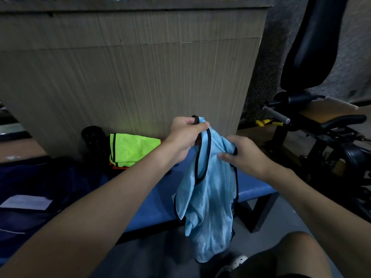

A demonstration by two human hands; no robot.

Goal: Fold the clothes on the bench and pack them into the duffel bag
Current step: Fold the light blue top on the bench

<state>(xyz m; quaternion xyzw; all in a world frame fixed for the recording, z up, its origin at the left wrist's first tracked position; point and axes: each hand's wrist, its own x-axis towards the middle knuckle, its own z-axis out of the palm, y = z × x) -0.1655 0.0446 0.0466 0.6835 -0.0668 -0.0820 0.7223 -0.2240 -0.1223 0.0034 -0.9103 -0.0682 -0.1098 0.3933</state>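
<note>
Fabric of a light-blue vest (210, 197) with dark trim hangs from both hands, held up over the near edge of the blue bench (156, 201). The left hand (186, 137) is clamped on one shoulder strap at the very top of the garment, fingers curled round the dark edging so that the strap loops out above the knuckles. The right hand (248, 155), lower and just to the right, pinches the other side of the vest, thumb lying on the front of the cloth and the fingers hidden behind it. Below the two hands the vest falls loose and crumpled, past the front of the bench, with its lower end close to the floor beside a pale shoe (234, 261).

Further back on the bench, to the left of the left hand and well apart from the blue vest, lies a folded neon-green vest (134, 149) on top of something orange (119, 167) that shows only as a thin edge. A black cylinder (94, 137) stands just left of it against the wooden panel (130, 67). A dark navy duffel bag (44, 181) sits at the left end, partly under the left forearm, with a white sheet (26, 202) lying on it
</note>
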